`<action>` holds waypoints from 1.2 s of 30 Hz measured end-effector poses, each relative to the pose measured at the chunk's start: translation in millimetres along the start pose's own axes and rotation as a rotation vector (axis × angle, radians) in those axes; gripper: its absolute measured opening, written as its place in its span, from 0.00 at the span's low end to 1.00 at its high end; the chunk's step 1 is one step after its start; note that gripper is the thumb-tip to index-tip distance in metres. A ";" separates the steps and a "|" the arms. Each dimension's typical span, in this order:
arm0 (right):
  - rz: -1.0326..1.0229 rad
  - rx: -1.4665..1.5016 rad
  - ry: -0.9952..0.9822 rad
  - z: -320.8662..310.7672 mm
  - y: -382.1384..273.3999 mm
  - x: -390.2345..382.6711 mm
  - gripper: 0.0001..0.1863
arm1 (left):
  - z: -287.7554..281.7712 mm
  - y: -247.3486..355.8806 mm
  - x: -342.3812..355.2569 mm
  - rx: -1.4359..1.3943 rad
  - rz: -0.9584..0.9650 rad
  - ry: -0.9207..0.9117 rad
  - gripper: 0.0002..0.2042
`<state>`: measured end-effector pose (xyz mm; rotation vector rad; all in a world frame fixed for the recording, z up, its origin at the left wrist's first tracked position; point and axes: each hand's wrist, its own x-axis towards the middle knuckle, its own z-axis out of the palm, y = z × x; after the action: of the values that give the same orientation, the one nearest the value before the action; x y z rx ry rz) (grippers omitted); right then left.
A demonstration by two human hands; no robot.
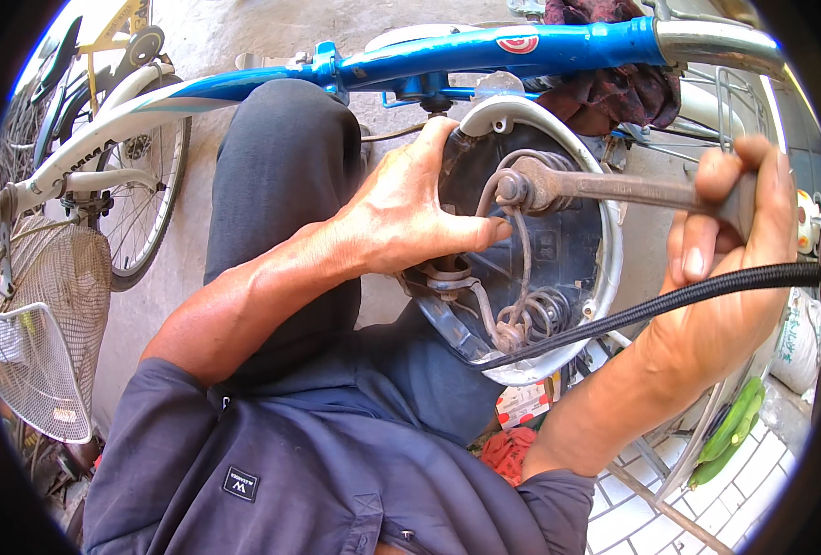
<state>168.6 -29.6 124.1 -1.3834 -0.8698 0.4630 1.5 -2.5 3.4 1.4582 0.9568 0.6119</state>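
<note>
The upturned bicycle saddle (pixel 572 250) sits above the lap; the left hand (pixel 394 202) clasps its edge, thumb spread. The right hand (pixel 764 242) grips the wrench (pixel 632 189), which should seat squarely on the bolt (pixel 512 190), saddle firmly braced.

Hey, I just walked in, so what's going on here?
A seated person is working on an upturned bicycle saddle, its springs facing up. The left hand holds the saddle's left side, while the right hand grips a wrench, its far end at a bolt. Whether the bolt is loose isn't clear. A blue bicycle frame is just beyond.
</note>
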 end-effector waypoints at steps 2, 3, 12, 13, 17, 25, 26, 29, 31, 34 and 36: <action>0.064 0.144 -0.034 -12.6 4.9 -5.0 0.14 | 0.7 2.2 -1.1 0.010 -0.001 0.001 0.39; 0.096 0.215 -0.049 -21.5 8.5 -9.0 0.15 | 0.5 1.8 -1.1 0.014 -0.004 0.005 0.39; 0.233 0.231 0.189 -27.2 29.8 -48.0 0.24 | -0.6 -4.4 -0.3 0.049 -0.045 0.026 0.39; 0.235 0.241 0.217 -26.2 26.0 -52.2 0.24 | -1.0 -4.3 -0.6 0.057 -0.049 0.029 0.39; 0.057 0.084 0.199 -28.2 18.6 -69.1 0.23 | -0.5 -1.7 -1.9 0.087 -0.063 0.033 0.40; -0.265 -0.197 -0.015 -12.1 2.3 -22.3 0.18 | 2.5 1.0 -2.1 0.078 -0.018 0.020 0.41; -0.306 -0.239 -0.047 -9.1 5.4 -14.7 0.18 | 2.2 0.8 -1.5 0.084 -0.026 0.018 0.41; -0.204 -0.098 -0.060 -3.8 14.8 2.9 0.16 | 0.1 -3.2 -3.4 0.068 -0.022 0.037 0.42; -0.042 0.037 -0.008 -5.7 23.0 5.8 0.16 | -0.3 -6.0 -4.1 0.063 -0.015 0.046 0.42; 0.047 0.133 0.026 -16.4 20.1 -8.3 0.16 | 0.8 -7.0 -3.2 0.048 -0.018 0.036 0.42; 0.065 0.164 0.053 -16.9 18.1 -24.8 0.17 | 1.5 -6.2 -3.2 -0.008 -0.030 0.021 0.42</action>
<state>169.6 -55.9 101.0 -1.2705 -0.7288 0.5337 -0.2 -6.4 -2.3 1.4305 0.9905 0.6094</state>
